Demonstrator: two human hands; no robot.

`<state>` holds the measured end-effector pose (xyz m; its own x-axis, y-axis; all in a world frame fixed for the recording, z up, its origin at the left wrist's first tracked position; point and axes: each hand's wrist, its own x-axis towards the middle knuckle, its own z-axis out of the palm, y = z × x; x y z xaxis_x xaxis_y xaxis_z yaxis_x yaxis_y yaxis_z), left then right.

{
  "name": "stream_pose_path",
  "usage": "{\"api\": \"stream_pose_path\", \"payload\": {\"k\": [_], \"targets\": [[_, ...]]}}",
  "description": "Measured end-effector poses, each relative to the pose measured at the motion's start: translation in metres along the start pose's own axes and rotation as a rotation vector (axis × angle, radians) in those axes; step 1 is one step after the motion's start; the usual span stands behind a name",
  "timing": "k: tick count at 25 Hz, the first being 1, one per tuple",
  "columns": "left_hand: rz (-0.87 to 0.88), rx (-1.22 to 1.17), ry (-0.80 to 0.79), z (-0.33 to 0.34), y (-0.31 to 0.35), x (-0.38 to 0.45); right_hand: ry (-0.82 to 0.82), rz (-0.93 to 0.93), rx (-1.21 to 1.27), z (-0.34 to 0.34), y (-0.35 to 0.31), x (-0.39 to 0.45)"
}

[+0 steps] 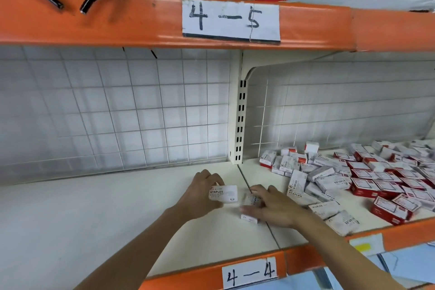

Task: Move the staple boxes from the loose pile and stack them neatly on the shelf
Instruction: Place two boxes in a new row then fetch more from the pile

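Note:
My left hand [200, 195] grips a white box marked STAPLES [223, 193], held just above the white shelf board [94, 214] near its middle seam. My right hand [273, 207] lies just right of it, fingers spread over one or two more white staple boxes [250, 218]; they are blurred and partly hidden under the fingers. A loose pile of staple boxes [353, 176], white ones and red ones, covers the right section of the shelf.
An orange shelf beam with a label "4-5" [230, 20] runs overhead. The front orange edge carries a label "4-4" [249, 274]. A slotted cream upright [240, 120] and white wire grid back [117, 110] close the rear. Papers lie below at right.

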<state>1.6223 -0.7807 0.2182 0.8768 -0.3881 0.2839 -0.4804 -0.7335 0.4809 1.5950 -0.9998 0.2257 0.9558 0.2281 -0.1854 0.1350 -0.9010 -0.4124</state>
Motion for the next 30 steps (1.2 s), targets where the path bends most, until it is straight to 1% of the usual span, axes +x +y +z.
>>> {"api": "stream_pose_path", "payload": {"k": [2,4,6,8,12,14,19,23,27,30], "targets": [[-0.017,0.005,0.035,-0.002,0.002,-0.005,0.085,0.02,-0.125,0.014,-0.008,0.001],[-0.05,0.033,0.062,-0.005,0.006,-0.012,0.141,-0.029,-0.118,0.02,-0.014,0.003],[-0.093,0.067,0.091,-0.008,0.008,-0.021,0.14,-0.11,-0.082,0.019,-0.015,0.007],[-0.143,0.049,0.124,-0.012,0.007,-0.033,0.149,-0.195,-0.024,0.021,-0.013,0.008],[-0.255,0.018,0.205,-0.026,0.001,-0.064,0.268,-0.363,0.217,0.027,-0.017,0.001],[-0.3,0.012,0.241,-0.035,-0.003,-0.08,0.291,-0.423,0.28,0.029,-0.025,-0.001],[-0.348,0.035,0.277,-0.055,-0.011,-0.114,0.235,-0.553,0.298,0.035,-0.058,0.008],[-0.442,0.111,0.31,-0.078,-0.028,-0.142,0.173,-0.617,0.281,0.047,-0.099,0.02],[-0.581,0.185,0.222,-0.107,-0.058,-0.169,0.104,-0.663,0.215,0.074,-0.146,0.034],[-0.621,0.196,0.157,-0.132,-0.089,-0.188,0.077,-0.703,0.143,0.094,-0.187,0.047]]}}
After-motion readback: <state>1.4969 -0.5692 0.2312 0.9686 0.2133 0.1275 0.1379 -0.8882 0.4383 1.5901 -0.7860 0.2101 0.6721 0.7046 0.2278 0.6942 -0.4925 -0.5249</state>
